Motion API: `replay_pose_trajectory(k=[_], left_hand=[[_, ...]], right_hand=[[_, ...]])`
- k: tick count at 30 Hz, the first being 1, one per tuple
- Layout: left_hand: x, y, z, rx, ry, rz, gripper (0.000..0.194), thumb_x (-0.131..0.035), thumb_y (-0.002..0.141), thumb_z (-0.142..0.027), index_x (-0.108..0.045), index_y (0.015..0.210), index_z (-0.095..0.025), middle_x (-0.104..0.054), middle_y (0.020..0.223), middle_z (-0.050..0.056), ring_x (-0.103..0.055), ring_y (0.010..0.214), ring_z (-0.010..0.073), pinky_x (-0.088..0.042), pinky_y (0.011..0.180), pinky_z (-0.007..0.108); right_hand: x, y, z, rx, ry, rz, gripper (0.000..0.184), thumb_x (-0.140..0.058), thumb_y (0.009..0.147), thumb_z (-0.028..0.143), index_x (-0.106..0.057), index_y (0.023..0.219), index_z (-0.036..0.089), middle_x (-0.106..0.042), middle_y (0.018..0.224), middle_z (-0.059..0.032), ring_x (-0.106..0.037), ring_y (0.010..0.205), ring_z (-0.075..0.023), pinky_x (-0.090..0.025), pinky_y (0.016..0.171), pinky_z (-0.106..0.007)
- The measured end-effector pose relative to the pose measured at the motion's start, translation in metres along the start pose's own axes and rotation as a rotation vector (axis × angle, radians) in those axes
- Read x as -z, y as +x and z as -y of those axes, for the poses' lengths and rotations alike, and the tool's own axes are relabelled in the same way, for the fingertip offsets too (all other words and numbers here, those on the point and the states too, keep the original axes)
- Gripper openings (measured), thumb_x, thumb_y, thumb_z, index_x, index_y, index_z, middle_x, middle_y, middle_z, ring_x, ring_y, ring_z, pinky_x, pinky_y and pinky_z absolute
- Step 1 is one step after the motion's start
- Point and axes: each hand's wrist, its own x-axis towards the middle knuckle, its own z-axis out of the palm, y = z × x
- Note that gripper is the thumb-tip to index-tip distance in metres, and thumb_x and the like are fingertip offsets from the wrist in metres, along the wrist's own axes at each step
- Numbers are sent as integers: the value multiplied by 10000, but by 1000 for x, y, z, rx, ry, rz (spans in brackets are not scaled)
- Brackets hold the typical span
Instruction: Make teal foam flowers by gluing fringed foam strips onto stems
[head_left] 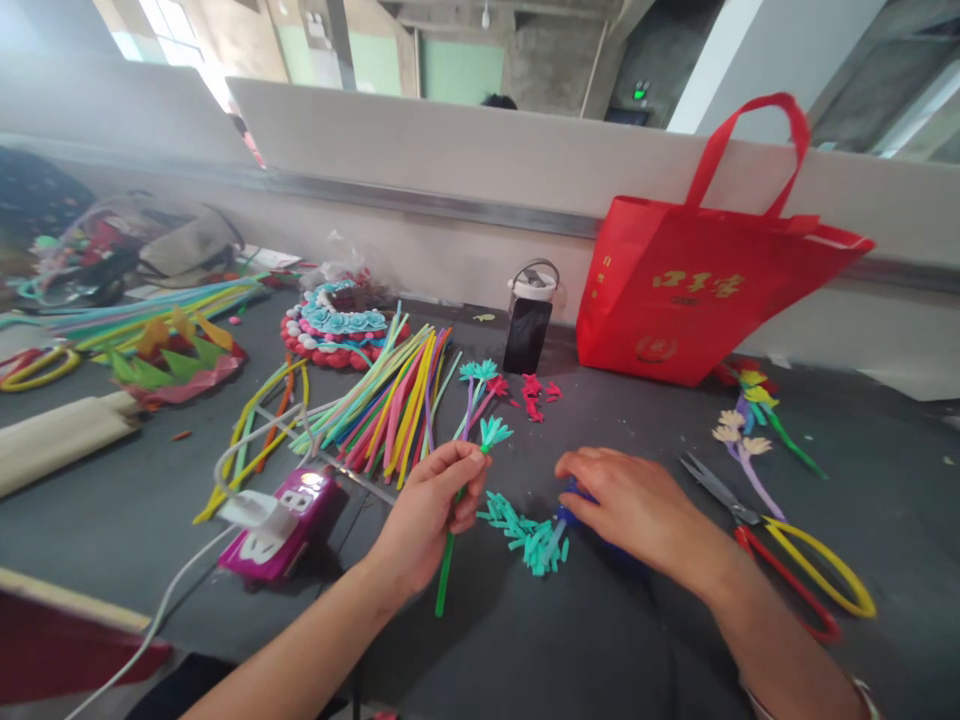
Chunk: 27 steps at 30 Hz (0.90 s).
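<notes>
My left hand (pixel 442 500) is closed around the green stem (pixel 445 575) of a pipe-cleaner flower, whose teal petals (pixel 494 434) spread out above my fingers. My right hand (pixel 622 500) is bent over a blue glue gun (pixel 576 500), mostly hidden beneath the palm, its pale tip pointing down and left. That tip reaches a loose heap of short teal pieces (pixel 536 540) on the dark table between my hands. Behind the held flower lie finished flowers with teal heads (pixel 478 371) and small red pieces (pixel 532 395).
Scissors (pixel 739 510) and cream-petalled flowers (pixel 741 432) lie right of my right hand. A red bag (pixel 675 290), a phone (pixel 526 335) and a lidded cup (pixel 534 286) stand behind. Coloured pipe cleaners (pixel 390 400) and a purple power strip (pixel 281 525) with a white cord are leftward.
</notes>
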Motion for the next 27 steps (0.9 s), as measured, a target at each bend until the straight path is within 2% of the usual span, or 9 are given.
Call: replay_pose_trajectory(k=[4,7,10,12,16,19,21,24,27], left_hand=[[1,-2,0,30,-75,53,226,-725,801,-325,-570,842,-166,-466,625,-74,-320,426,22,-199,398,168],[-1,-6,-1,38,-109,69,216,-709,818,-329,-579,860,-161,-500,633,-61,-352,425,30,-238,384,168],[-4,-8,-1,35,-125,100,197,-672,848,-336,-584,862,-160,-517,606,-54,-362,403,42,-268,369,178],[-5,-9,-1,28,-124,122,189,-648,868,-338,-583,862,-160,-528,585,-51,-363,382,46,-280,367,186],[-6,-10,-2,30,-124,128,189,-650,861,-333,-580,853,-158,-548,567,-43,-369,360,48,-277,363,188],[-4,-12,-5,31,-126,105,183,-653,848,-328,-579,854,-161,-553,563,-41,-366,360,51,-271,360,185],[-4,-14,-7,22,-111,88,178,-650,843,-327,-577,850,-164,-556,563,-39,-370,365,55,-273,363,185],[-3,-15,-7,2,-70,53,185,-645,841,-340,-572,837,-170,-572,571,-32,-379,374,56,-264,365,180],[-4,-14,-5,18,-52,24,190,-636,847,-353,-560,828,-180,-580,567,-30,-376,376,55,-251,364,172]], right_hand=[[-22,-32,-18,-217,-110,-113,239,-652,866,331,-671,1076,219,-736,944,-70,-715,917,-307,-537,722,-383],[-56,-52,-29,-253,-50,-119,419,-716,797,342,-638,1182,197,-747,1028,-112,-727,935,-319,-567,749,-404],[-82,-58,-36,-261,89,-85,405,-682,792,272,-623,1188,211,-747,1114,-107,-733,992,-300,-576,794,-383],[-90,-56,-36,-269,157,-83,378,-622,802,219,-612,1180,206,-746,1141,-105,-735,1007,-283,-573,803,-363],[-88,-50,-30,-348,207,-61,376,-489,808,150,-583,1170,188,-772,1029,-99,-758,908,-276,-563,754,-358],[-85,-49,-31,-464,271,-72,345,-478,806,200,-577,1136,208,-777,881,-77,-764,808,-287,-561,692,-364],[-80,-52,-35,-507,363,-186,305,-508,817,291,-578,1107,228,-774,867,-70,-761,793,-292,-570,676,-370],[-68,-62,-38,-453,622,-402,322,-611,811,438,-599,1085,269,-769,889,-43,-751,757,-263,-593,641,-339],[-54,-70,-29,-365,846,-485,330,-650,813,490,-651,1069,282,-760,815,-42,-724,645,-242,-593,551,-314]])
